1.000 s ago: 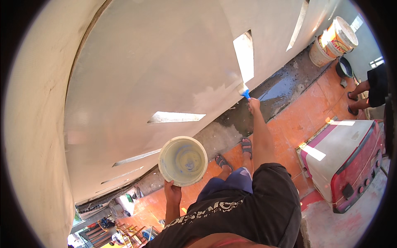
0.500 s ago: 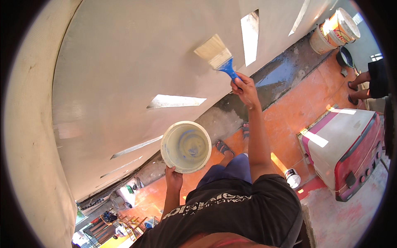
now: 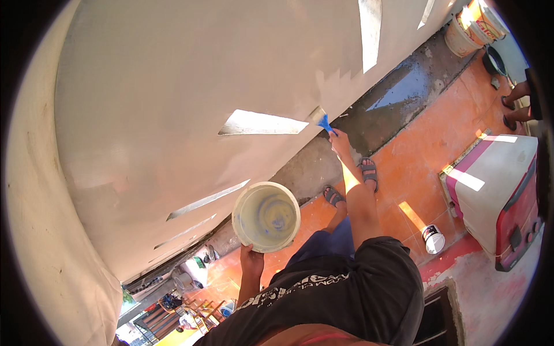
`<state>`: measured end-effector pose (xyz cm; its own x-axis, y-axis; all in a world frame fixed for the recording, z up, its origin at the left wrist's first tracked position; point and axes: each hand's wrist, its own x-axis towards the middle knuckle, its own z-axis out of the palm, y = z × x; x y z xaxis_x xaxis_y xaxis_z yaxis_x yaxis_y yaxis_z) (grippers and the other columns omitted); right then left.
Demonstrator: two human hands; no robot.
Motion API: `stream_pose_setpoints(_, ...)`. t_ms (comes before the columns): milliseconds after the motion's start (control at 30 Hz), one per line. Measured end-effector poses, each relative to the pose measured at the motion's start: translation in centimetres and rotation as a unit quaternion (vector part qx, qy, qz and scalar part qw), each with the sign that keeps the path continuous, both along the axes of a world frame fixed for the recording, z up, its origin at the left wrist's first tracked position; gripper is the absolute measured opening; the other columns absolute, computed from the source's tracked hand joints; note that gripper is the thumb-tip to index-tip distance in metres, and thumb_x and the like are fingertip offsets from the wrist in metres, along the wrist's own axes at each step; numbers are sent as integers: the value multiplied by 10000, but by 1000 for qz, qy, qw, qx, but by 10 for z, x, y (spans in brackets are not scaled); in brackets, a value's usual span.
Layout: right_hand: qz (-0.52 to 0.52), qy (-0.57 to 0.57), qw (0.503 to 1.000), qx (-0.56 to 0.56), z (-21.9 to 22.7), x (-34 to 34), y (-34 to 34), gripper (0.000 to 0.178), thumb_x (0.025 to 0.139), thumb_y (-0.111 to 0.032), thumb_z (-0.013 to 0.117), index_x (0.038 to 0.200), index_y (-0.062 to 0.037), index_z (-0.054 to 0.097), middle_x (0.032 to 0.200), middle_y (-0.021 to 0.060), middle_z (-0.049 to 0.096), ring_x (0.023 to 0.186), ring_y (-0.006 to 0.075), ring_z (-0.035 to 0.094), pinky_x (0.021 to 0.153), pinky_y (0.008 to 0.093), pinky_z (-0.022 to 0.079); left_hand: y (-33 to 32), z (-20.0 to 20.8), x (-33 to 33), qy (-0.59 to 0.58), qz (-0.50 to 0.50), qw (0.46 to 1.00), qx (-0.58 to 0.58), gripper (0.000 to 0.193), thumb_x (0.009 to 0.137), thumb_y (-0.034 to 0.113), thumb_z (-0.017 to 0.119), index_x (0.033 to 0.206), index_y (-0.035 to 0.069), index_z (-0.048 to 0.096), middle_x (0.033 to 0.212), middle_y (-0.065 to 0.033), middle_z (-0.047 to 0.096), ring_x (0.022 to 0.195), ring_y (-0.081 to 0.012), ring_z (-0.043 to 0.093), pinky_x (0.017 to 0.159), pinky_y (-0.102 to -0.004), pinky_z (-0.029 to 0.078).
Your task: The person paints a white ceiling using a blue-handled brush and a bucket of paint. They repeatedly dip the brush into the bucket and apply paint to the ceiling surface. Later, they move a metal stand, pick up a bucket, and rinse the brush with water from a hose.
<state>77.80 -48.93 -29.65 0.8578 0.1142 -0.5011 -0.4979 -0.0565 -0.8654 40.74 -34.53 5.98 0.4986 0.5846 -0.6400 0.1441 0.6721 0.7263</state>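
Note:
My right hand [image 3: 340, 144] grips the blue handle of a wide paintbrush [image 3: 321, 118]. Its pale bristles touch the lower part of the beige wall [image 3: 173, 75], close to where the wall meets the ground. A damp-looking, jagged-edged patch shows on the wall just above the brush. With my left hand [image 3: 251, 262] I hold a cream bucket [image 3: 266, 217] by its rim, tilted so that its inside shows. Bluish smears mark the bottom of the bucket.
A wet grey strip [image 3: 384, 101] runs along the wall's foot, beside orange floor tiles [image 3: 415, 153]. To the right stand a white and red washing machine [image 3: 490, 190], a small white pail [image 3: 433, 239], stacked buckets [image 3: 473, 32], a black tub [image 3: 494, 60] and another person's legs [image 3: 516, 104].
My right hand has lowered the paintbrush from higher on the wall to near its base. The bucket stays in my left hand, and the view has shifted slightly.

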Motion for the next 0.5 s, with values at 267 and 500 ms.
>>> stream_pose_setpoints(267, -26, 10, 928, 372, 256, -42, -3, 279, 935, -132, 634, 1173, 9, 668, 699, -19, 540, 579, 58, 443, 505, 223, 338, 23, -10, -26, 15, -8, 1000, 11, 652, 811, 121, 593, 1423, 60, 375, 1393, -109, 495, 1284, -266, 509, 1072, -435, 445)
stream_pose_setpoints(500, -31, 55, 940, 334, 129, -33, 44, 293, 977, -127, 591, 1232, 11, 626, 686, -28, 495, 533, 33, 397, 438, 211, 319, 27, -12, -40, -8, -22, 1000, 14, 665, 806, 120, 592, 1429, 64, 367, 1398, -103, 491, 1294, -278, 499, 1080, -445, 437)
